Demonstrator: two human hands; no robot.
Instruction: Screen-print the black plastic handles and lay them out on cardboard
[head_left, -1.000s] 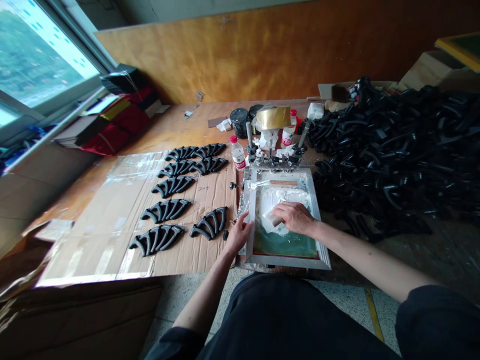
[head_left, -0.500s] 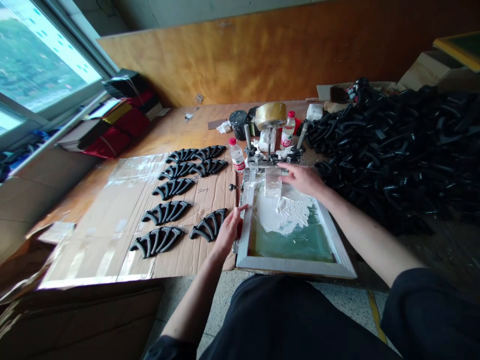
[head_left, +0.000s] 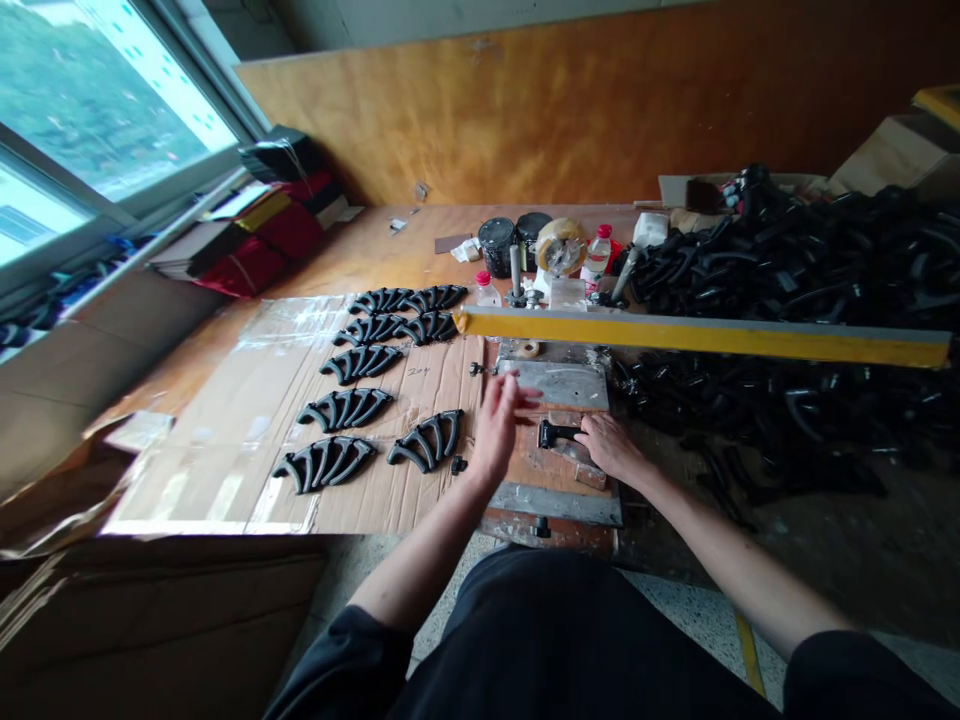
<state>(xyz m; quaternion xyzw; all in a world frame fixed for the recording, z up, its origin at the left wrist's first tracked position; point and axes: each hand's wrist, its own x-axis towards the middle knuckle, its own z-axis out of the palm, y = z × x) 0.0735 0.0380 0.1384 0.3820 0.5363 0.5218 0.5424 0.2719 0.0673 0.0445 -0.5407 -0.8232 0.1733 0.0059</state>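
Open left hand (head_left: 499,430) hovering at the edge of the wooden print jig (head_left: 555,480), right hand (head_left: 611,447) on a black curved plastic part (head_left: 559,433) lying on that jig, grip unclear, so real smear risk from dragging it sideways or bumping the raised yellow-edged screen frame (head_left: 697,338) down onto it.

The bar (head_left: 697,338) is yellow and grey, the heaped parts (head_left: 787,270) black.
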